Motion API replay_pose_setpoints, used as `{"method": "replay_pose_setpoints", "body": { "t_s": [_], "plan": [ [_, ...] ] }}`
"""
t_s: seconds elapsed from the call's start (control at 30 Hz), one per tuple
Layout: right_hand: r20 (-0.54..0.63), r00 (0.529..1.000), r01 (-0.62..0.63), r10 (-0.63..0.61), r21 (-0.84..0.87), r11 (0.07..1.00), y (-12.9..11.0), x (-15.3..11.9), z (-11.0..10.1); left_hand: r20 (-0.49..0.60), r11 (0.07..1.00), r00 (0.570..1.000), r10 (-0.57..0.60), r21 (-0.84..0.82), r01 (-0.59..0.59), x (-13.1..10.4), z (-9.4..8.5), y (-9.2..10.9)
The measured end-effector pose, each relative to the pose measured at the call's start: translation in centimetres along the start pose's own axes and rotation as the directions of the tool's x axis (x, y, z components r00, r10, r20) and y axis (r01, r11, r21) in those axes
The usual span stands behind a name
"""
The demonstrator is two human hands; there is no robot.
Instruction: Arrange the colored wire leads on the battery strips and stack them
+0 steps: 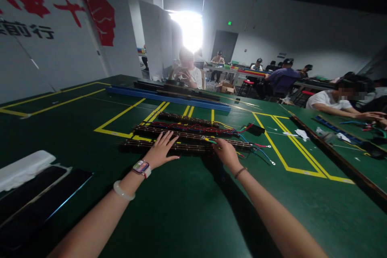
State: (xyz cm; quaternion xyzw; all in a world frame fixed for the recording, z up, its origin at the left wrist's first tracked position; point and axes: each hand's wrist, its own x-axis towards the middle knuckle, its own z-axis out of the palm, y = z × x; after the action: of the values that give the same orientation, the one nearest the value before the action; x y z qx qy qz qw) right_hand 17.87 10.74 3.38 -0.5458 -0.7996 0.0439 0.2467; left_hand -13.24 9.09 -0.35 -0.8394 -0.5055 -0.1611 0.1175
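Wire-handling step, mid-frame: our left hand (pixel 161 152) lies spread on the strips (pixel 187 134), right hand (pixel 226 155) seemingly pinching green wire (pixel 212 142); next needs gentle tension.

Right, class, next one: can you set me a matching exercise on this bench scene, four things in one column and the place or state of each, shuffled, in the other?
Column one
1. Left hand
2. Blue rail
3. Right hand
4. Smartwatch

Column two
A. Fingers curled in on a green wire
B. Strapped around the left wrist
C. Fingers spread over the dark wired bars
D. Lying on the green table, beyond the dark wired bars

Right pairs: 1-C, 2-D, 3-A, 4-B
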Motion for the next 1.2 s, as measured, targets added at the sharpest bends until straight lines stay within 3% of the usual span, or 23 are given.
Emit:
{"method": "replay_pose_setpoints", "body": {
  "t_s": [0.1,0.23,0.37,0.47,0.57,0.77,0.97,1.2],
  "plan": [
    [0.022,0.996,0.085,-0.088,0.116,0.990,1.2,0.0,-0.9,0.027,0.997,0.997,0.074,0.029,-0.075,0.9,0.1,-1.6],
    [0.206,0.957,0.163,-0.205,0.204,0.965,4.5,0.0,-3.4,0.070,0.989,0.988,0.134,0.046,-0.138,2.2,0.4,-3.0],
    [0.365,0.916,0.169,-0.168,0.029,0.985,8.3,1.7,-6.7,0.108,0.982,0.978,0.177,0.043,-0.182,3.1,0.6,-3.6],
    [0.359,0.926,0.155,-0.114,-0.086,0.984,8.5,4.4,-7.8,0.135,0.981,0.972,0.189,0.026,-0.195,3.7,0.7,-3.9],
    [0.341,0.932,0.172,-0.126,-0.108,0.979,6.3,7.8,-6.4,0.153,0.982,0.971,0.185,0.006,-0.188,4.1,0.8,-4.2],
    [0.330,0.941,0.140,-0.074,-0.178,0.974,2.3,14.3,0.7,0.156,0.991,0.979,0.131,-0.016,-0.130,4.6,0.8,-4.1],
    [0.324,0.945,0.041,0.031,-0.213,0.976,2.9,18.1,5.2,0.142,0.995,0.985,0.097,-0.035,-0.093,4.4,0.9,-4.0],
    [0.315,0.946,-0.002,0.078,-0.235,0.972,3.6,18.5,6.4,0.145,0.993,0.985,0.092,-0.080,-0.081,4.5,0.6,-4.0]
  ]
}}
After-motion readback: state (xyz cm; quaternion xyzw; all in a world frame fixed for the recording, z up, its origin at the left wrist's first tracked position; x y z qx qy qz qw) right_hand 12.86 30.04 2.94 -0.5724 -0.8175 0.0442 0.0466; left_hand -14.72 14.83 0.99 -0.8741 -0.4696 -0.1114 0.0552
